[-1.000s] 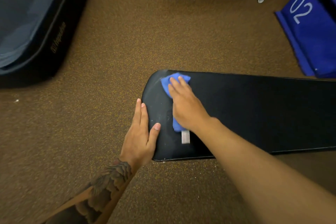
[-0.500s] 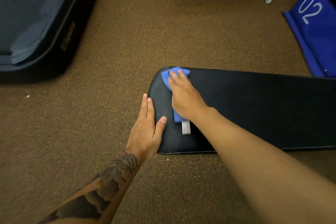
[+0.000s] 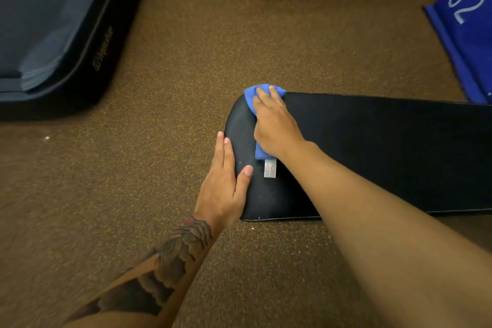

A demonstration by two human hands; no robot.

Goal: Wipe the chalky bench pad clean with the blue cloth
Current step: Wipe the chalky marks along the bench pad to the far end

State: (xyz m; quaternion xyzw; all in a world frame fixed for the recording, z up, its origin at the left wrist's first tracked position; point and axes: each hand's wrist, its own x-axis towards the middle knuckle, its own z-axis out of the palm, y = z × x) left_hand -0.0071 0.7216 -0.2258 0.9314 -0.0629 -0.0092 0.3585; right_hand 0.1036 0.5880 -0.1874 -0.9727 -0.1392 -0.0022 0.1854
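Right, starting at the left: my left hand (image 3: 223,189) lies flat, fingers straight along the rounded end of the bench pad (image 3: 372,146), thumb on top, grasping nothing. I judge it is bracing the pad against the strokes. Just right of it, my right hand (image 3: 277,128) presses the blue cloth (image 3: 251,96) down under flattened fingers, with the white label (image 3: 269,168) poking out by the wrist. The cloth sits at the pad's far corner, lapping over the edge. A pale haze shows between the hands — the long black stretch beyond my right hand offers open room for sweeping.
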